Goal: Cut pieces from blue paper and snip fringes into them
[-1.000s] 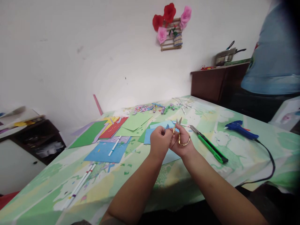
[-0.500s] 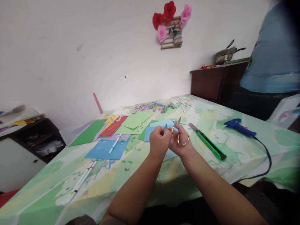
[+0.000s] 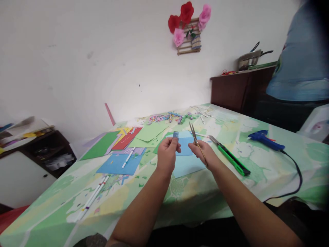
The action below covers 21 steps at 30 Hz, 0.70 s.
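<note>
My left hand (image 3: 167, 155) pinches a small blue paper strip with a fringed edge (image 3: 175, 135), held upright above the table. My right hand (image 3: 203, 155) grips gold-handled scissors (image 3: 195, 140), blades closed and pointing up and away. The two hands are a short gap apart over light blue paper sheets (image 3: 187, 164) lying on the green patterned tablecloth (image 3: 226, 185).
A green utility knife (image 3: 230, 160) lies right of my hand; a blue glue gun (image 3: 264, 140) with a black cord lies further right. Coloured paper sheets (image 3: 123, 142), white marker pens (image 3: 92, 198) and paper scraps sit left. A person in blue (image 3: 303, 55) stands at the far right.
My hands have drawn apart. The blue fringed strip now stands clear in my left hand, and the scissors have swung away from it with blades together.
</note>
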Each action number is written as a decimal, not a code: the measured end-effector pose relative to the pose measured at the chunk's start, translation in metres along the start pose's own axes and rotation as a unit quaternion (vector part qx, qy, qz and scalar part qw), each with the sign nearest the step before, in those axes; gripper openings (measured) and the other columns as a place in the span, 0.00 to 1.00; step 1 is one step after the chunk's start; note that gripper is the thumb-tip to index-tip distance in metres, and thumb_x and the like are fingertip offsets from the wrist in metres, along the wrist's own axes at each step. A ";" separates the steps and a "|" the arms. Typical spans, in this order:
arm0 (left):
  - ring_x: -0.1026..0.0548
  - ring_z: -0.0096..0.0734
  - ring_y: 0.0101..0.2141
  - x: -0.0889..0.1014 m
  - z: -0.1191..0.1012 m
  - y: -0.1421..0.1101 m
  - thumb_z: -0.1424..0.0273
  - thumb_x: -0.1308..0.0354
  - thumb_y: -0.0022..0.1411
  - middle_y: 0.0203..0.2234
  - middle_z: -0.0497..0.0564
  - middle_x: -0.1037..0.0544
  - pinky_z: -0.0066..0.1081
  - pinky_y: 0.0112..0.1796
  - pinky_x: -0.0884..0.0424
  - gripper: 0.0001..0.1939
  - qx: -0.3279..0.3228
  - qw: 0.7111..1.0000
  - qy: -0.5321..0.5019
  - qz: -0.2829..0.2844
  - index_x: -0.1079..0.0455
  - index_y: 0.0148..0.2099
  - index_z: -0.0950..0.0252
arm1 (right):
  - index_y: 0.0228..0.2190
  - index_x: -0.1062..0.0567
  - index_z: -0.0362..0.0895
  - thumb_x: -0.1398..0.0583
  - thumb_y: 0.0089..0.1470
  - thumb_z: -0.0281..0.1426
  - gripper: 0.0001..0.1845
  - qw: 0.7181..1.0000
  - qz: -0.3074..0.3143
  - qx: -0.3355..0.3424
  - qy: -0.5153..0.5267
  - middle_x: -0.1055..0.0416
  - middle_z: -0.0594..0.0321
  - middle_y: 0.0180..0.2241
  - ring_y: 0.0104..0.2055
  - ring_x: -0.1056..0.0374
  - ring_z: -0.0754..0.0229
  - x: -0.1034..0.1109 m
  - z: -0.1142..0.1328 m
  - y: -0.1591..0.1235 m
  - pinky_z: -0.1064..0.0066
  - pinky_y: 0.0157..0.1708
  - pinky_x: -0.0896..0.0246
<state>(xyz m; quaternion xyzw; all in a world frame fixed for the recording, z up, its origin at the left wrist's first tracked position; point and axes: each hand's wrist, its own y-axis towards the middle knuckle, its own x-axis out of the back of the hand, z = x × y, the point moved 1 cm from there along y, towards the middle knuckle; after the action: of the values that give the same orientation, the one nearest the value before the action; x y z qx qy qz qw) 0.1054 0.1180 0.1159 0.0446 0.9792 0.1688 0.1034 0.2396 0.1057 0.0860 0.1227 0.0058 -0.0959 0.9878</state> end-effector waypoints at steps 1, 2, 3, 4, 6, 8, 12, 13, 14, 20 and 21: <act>0.36 0.19 0.17 0.004 0.001 0.001 0.64 0.46 0.50 0.16 0.43 0.34 0.23 0.23 0.39 0.11 0.002 1.000 -0.008 -0.003 0.37 0.25 0.67 | 0.13 0.37 0.43 0.37 0.33 0.42 0.18 0.999 0.004 0.009 -0.030 0.46 0.71 0.14 0.20 0.52 0.67 0.005 -0.001 0.000 0.72 0.22 0.60; 0.36 0.19 0.18 0.007 0.003 0.002 0.64 0.45 0.50 0.16 0.43 0.34 0.23 0.23 0.39 0.11 0.001 1.000 -0.015 -0.003 0.37 0.25 0.67 | 0.13 0.37 0.43 0.36 0.31 0.42 0.18 0.998 0.014 0.018 -0.062 0.45 0.71 0.14 0.21 0.52 0.67 0.009 -0.001 0.000 0.72 0.22 0.60; 0.35 0.19 0.18 0.011 0.005 0.003 0.64 0.46 0.50 0.17 0.43 0.35 0.23 0.24 0.38 0.11 -0.001 1.000 -0.019 0.001 0.38 0.25 0.67 | 0.13 0.37 0.43 0.36 0.30 0.43 0.19 0.994 0.031 0.027 -0.103 0.45 0.71 0.15 0.21 0.52 0.67 0.013 -0.002 -0.001 0.72 0.22 0.61; 0.35 0.19 0.19 0.014 0.007 0.003 0.64 0.46 0.50 0.17 0.42 0.35 0.23 0.24 0.38 0.10 -0.005 1.000 -0.021 0.003 0.38 0.25 0.67 | 0.14 0.37 0.44 0.37 0.31 0.44 0.19 0.985 0.056 0.039 -0.158 0.45 0.71 0.15 0.21 0.52 0.66 0.015 -0.003 -0.002 0.72 0.22 0.61; 0.35 0.18 0.19 0.019 0.011 0.004 0.64 0.46 0.51 0.17 0.42 0.35 0.23 0.25 0.38 0.10 -0.008 1.000 -0.018 0.006 0.38 0.26 0.67 | 0.15 0.39 0.44 0.41 0.36 0.48 0.21 0.942 0.118 0.075 -0.306 0.45 0.70 0.16 0.21 0.50 0.66 0.016 -0.005 -0.003 0.73 0.22 0.59; 0.35 0.18 0.19 0.023 0.015 0.004 0.64 0.46 0.51 0.17 0.42 0.35 0.23 0.25 0.37 0.10 -0.003 1.000 -0.009 0.016 0.38 0.26 0.67 | 0.17 0.41 0.44 0.45 0.40 0.50 0.22 0.890 0.160 0.105 -0.413 0.45 0.70 0.17 0.21 0.50 0.66 0.014 -0.006 -0.004 0.73 0.21 0.58; 0.33 0.19 0.20 0.027 0.023 0.001 0.63 0.47 0.52 0.19 0.44 0.33 0.25 0.27 0.36 0.11 0.017 0.998 0.024 0.047 0.36 0.27 0.67 | 0.18 0.42 0.45 0.48 0.42 0.52 0.23 0.855 0.188 0.117 -0.469 0.45 0.69 0.17 0.20 0.49 0.66 0.005 -0.005 -0.002 0.74 0.20 0.57; 0.32 0.20 0.20 0.028 0.026 0.000 0.63 0.47 0.52 0.19 0.44 0.33 0.25 0.27 0.35 0.11 0.022 0.998 0.034 0.054 0.36 0.27 0.68 | 0.18 0.43 0.45 0.48 0.42 0.52 0.23 0.854 0.194 0.116 -0.469 0.45 0.69 0.17 0.20 0.48 0.66 0.002 -0.006 -0.001 0.74 0.20 0.57; 0.32 0.20 0.20 0.029 0.028 -0.001 0.63 0.47 0.52 0.18 0.44 0.32 0.25 0.27 0.35 0.12 0.027 0.997 0.044 0.061 0.36 0.26 0.68 | 0.18 0.43 0.45 0.48 0.42 0.52 0.23 0.853 0.199 0.115 -0.468 0.45 0.69 0.17 0.20 0.48 0.66 0.000 -0.006 0.000 0.74 0.20 0.57; 0.31 0.22 0.20 0.038 0.035 -0.002 0.63 0.47 0.52 0.17 0.45 0.31 0.27 0.28 0.35 0.12 0.037 0.992 0.099 0.062 0.35 0.25 0.67 | 0.18 0.43 0.45 0.48 0.40 0.54 0.24 0.842 0.200 0.127 -0.485 0.43 0.68 0.17 0.20 0.49 0.65 -0.011 -0.008 0.006 0.74 0.20 0.59; 0.31 0.23 0.20 0.039 0.034 -0.002 0.62 0.47 0.52 0.18 0.45 0.30 0.27 0.28 0.34 0.12 0.035 0.992 0.106 0.060 0.35 0.25 0.67 | 0.18 0.43 0.45 0.48 0.40 0.54 0.24 0.839 0.201 0.131 -0.488 0.42 0.68 0.17 0.20 0.49 0.65 -0.012 -0.008 0.006 0.74 0.20 0.59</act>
<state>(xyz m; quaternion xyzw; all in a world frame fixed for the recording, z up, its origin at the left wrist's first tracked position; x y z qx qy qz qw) 0.0749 0.1318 0.0772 0.0882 0.9855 0.1441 -0.0133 0.2292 0.1159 0.0801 0.1867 -0.5147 0.0578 0.8348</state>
